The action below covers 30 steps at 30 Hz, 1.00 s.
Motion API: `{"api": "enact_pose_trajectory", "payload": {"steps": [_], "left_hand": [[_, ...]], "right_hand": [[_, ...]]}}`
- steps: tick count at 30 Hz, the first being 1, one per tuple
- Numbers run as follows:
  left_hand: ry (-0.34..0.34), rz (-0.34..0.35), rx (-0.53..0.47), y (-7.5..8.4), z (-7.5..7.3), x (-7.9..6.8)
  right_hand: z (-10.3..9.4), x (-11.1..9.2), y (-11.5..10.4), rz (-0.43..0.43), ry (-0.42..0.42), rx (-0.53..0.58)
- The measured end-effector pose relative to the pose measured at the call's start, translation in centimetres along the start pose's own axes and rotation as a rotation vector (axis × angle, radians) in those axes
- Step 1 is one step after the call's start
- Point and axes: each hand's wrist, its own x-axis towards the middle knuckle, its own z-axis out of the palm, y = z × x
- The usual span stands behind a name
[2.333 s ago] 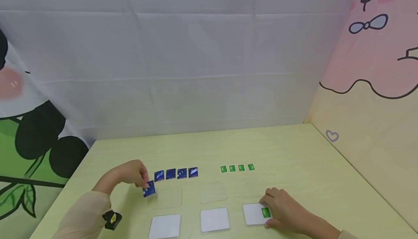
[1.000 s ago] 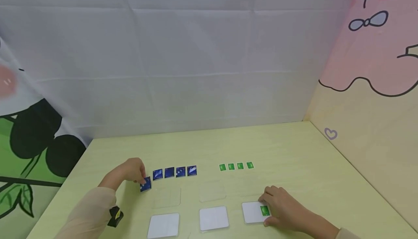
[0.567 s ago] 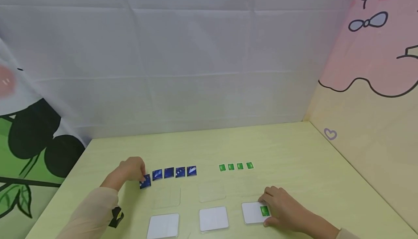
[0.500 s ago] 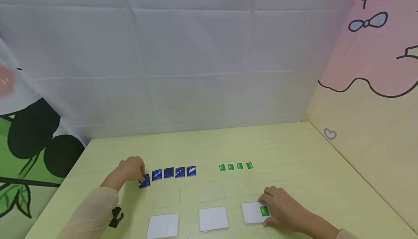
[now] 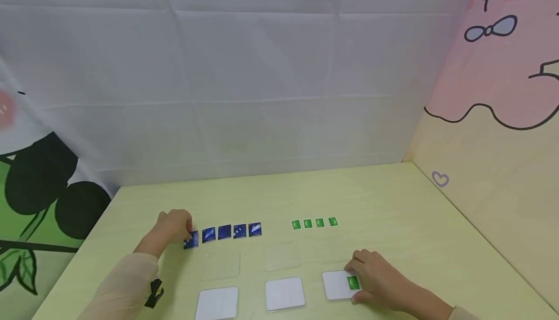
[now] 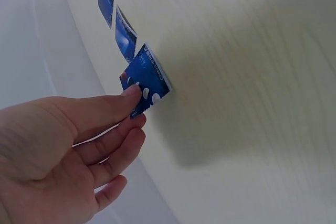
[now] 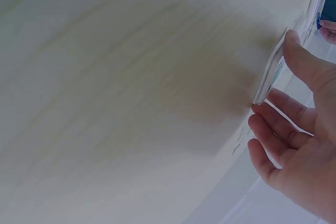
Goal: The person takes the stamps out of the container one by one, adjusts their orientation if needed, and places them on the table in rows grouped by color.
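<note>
My left hand (image 5: 172,227) pinches a small blue packet (image 6: 146,80) with serrated edges and white print between thumb and fingers. In the left wrist view it tilts, one corner near the neighbouring packet. The head view shows it at the left end of a row of blue packets (image 5: 224,231). My right hand (image 5: 377,278) grips the right end of a white rounded flat case (image 5: 336,285), thumb on the near edge and fingertips on the far edge. A small green square (image 5: 353,282) lies on that case beside the palm. Edge-on in the right wrist view, the case (image 7: 270,69) looks thin and clear-rimmed.
Two more white flat cases (image 5: 285,294) lie left of the gripped one. Faint clear rounded lids (image 5: 220,265) lie behind them. Several green squares (image 5: 307,223) form a row at the back right. A white curtain (image 5: 271,77) stands behind the pale yellow table (image 5: 371,193).
My left hand has carried the blue packet back and slightly left, level with the end of the row. The right hand keeps its grip on the case. The head view has shifted slightly.
</note>
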Motion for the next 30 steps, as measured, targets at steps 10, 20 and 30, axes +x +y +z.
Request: {"api": "enact_pose_trajectory", "payload": {"steps": [10,20,30], "left_hand": [[0.033,0.031,0.0,-0.4,0.8,0.1],[0.046,0.032,-0.017,-0.6,1.0,0.1],[0.052,0.044,0.001,-0.8,1.3,0.5]], "right_hand": [[0.3,0.0,0.1,0.005,0.0,-0.013],[0.1,0.0,0.0,0.003,0.002,-0.007],[-0.1,0.1,-0.1,-0.002,0.006,0.003]]}}
